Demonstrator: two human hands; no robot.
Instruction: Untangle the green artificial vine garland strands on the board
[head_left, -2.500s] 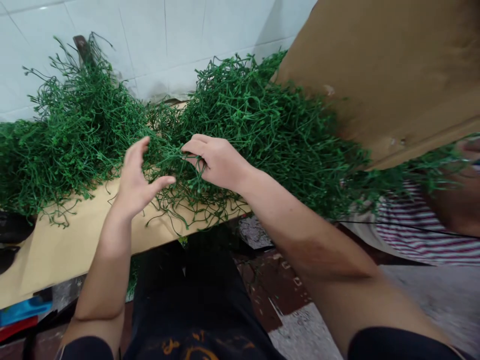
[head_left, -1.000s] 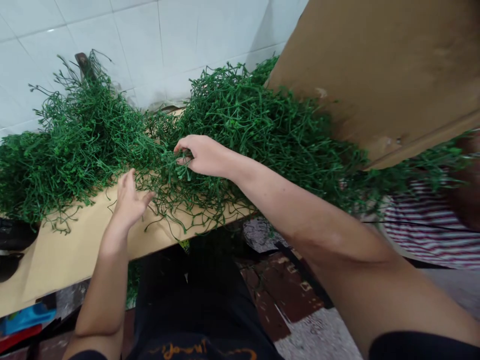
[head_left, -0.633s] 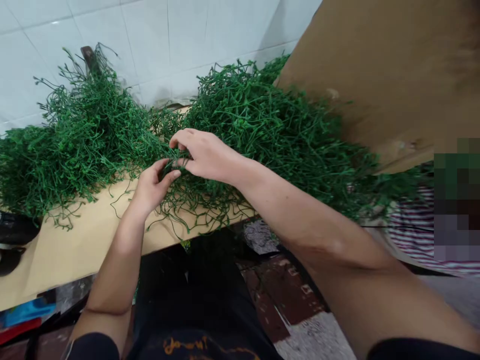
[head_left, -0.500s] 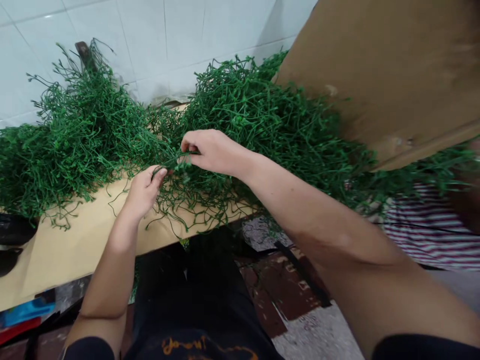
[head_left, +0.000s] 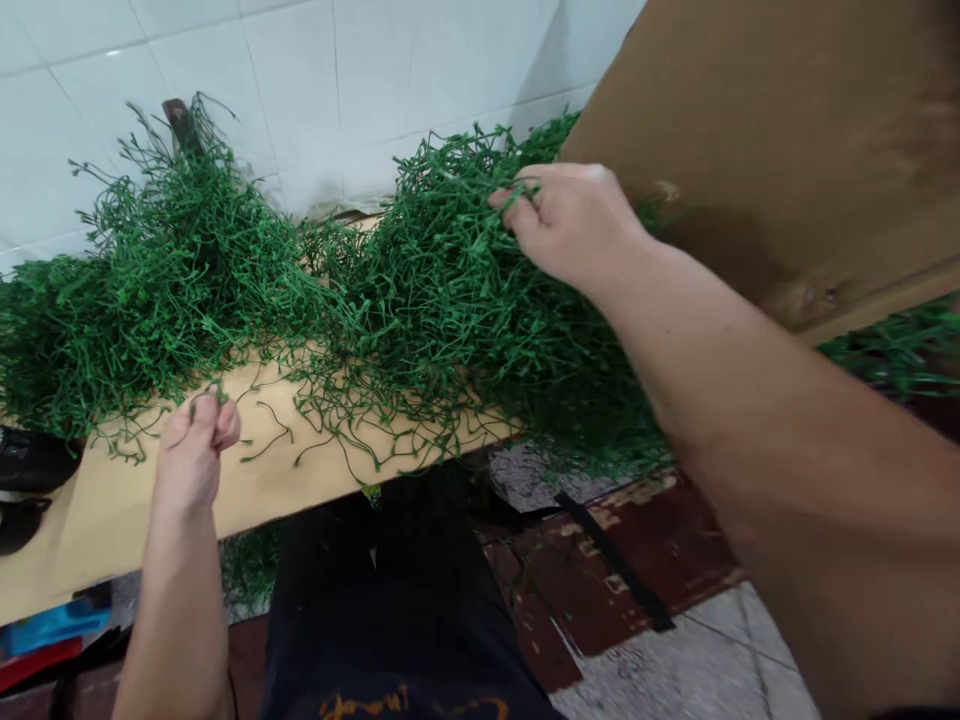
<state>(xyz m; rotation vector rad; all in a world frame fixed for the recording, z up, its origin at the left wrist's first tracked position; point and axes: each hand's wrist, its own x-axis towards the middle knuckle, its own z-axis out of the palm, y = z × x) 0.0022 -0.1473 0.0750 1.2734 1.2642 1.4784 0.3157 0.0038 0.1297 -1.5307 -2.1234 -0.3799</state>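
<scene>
Two heaps of thin green plastic stems lie on the board: a left heap (head_left: 172,260) and a larger right heap (head_left: 457,270). My left hand (head_left: 199,430) is closed over the board's left part, with a bit of green stem showing at its fingertips. Above the right heap, my right hand (head_left: 566,215) is closed in a pinch on a green stem (head_left: 525,188) whose tip sticks out past the fingers. Loose single stems (head_left: 360,430) are scattered on the board between the heaps.
Brown cardboard (head_left: 750,130) stands slanted at the right. White wall tiles (head_left: 420,70) rise behind the heaps. The tan board (head_left: 262,490) ends just before my lap. Black objects (head_left: 34,470) sit at its left end; blue and red items (head_left: 52,630) lie below.
My hands, close together before at the middle stems, have moved apart. The left went down and left, the right up and right over the right heap. A striped cloth at the right is out of view.
</scene>
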